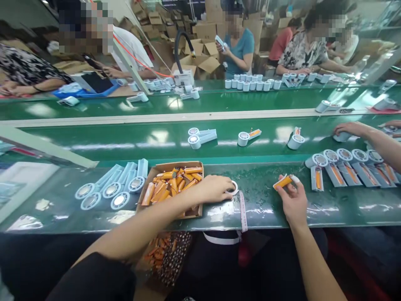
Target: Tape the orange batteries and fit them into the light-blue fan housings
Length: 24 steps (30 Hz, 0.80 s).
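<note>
My left hand rests on the green bench, its fingers closed around a white roll of tape. Just left of it stands a cardboard box filled with orange batteries. My right hand pinches one orange battery with a white wrap at its end, held just above the bench. To the right lies a row of light-blue fan housings with orange batteries fitted in their handles.
Three empty fan housings lie left of the box. More fans ride the green conveyor beyond. A co-worker's hand reaches in at the right. Several people work across the line among cardboard cartons. A strip of pink tape hangs over the bench edge.
</note>
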Each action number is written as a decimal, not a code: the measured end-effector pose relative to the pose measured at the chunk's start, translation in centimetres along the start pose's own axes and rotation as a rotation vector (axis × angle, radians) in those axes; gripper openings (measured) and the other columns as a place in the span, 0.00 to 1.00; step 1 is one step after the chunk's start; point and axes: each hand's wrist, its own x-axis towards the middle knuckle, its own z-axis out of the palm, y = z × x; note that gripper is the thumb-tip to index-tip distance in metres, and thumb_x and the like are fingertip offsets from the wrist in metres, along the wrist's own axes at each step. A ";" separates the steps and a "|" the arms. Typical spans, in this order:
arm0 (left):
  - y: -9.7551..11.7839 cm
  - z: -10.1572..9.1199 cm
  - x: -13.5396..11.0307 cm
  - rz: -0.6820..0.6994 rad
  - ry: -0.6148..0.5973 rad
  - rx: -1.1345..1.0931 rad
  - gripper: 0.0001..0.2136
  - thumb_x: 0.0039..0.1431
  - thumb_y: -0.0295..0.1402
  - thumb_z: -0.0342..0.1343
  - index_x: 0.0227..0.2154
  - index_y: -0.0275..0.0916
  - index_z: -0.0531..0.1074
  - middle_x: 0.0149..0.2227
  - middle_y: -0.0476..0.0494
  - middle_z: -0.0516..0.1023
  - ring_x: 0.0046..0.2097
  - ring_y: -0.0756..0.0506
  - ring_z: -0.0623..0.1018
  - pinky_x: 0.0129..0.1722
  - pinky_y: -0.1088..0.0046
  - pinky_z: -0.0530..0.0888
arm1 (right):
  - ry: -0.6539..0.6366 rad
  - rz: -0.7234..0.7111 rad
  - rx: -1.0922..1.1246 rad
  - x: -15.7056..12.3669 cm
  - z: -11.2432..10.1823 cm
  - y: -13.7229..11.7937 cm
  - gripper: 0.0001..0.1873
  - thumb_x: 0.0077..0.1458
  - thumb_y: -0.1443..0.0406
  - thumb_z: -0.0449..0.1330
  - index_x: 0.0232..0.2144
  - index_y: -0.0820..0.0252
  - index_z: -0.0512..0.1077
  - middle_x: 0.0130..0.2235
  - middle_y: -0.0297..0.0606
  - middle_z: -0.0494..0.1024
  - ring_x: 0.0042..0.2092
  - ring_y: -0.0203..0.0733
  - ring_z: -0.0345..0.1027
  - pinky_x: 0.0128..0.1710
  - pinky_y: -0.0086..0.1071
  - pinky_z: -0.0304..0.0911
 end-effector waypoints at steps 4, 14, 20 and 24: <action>-7.1 -3.1 3.6 -0.433 0.120 0.027 0.20 0.73 0.46 0.48 0.50 0.41 0.81 0.54 0.36 0.80 0.55 0.35 0.77 0.53 0.60 0.75 | -0.009 0.031 -0.036 -0.1 0.0 0.6 0.40 0.46 0.52 0.78 0.57 0.55 0.68 0.55 0.50 0.81 0.58 0.57 0.77 0.63 0.58 0.68; -13.4 -2.4 7.0 -0.373 0.065 0.037 0.11 0.59 0.26 0.57 0.41 0.38 0.83 0.55 0.35 0.80 0.61 0.32 0.70 0.52 0.62 0.74 | -0.085 0.011 -0.047 0.4 0.7 -1.0 0.34 0.51 0.51 0.75 0.55 0.56 0.71 0.51 0.48 0.84 0.56 0.56 0.79 0.59 0.56 0.72; -13.7 -3.1 7.4 -0.189 0.051 -0.070 0.10 0.61 0.30 0.58 0.40 0.43 0.83 0.50 0.46 0.84 0.50 0.43 0.79 0.49 0.74 0.72 | -0.509 -0.230 -0.308 4.3 10.5 -4.6 0.23 0.60 0.56 0.67 0.56 0.52 0.73 0.51 0.40 0.85 0.54 0.49 0.79 0.62 0.50 0.70; -14.1 -4.1 7.4 -0.165 0.064 -0.101 0.11 0.66 0.33 0.54 0.42 0.43 0.82 0.48 0.47 0.85 0.47 0.44 0.81 0.44 0.75 0.71 | -0.623 -0.336 -0.573 7.3 17.8 -5.0 0.20 0.62 0.61 0.62 0.56 0.56 0.73 0.44 0.40 0.86 0.48 0.49 0.82 0.52 0.40 0.74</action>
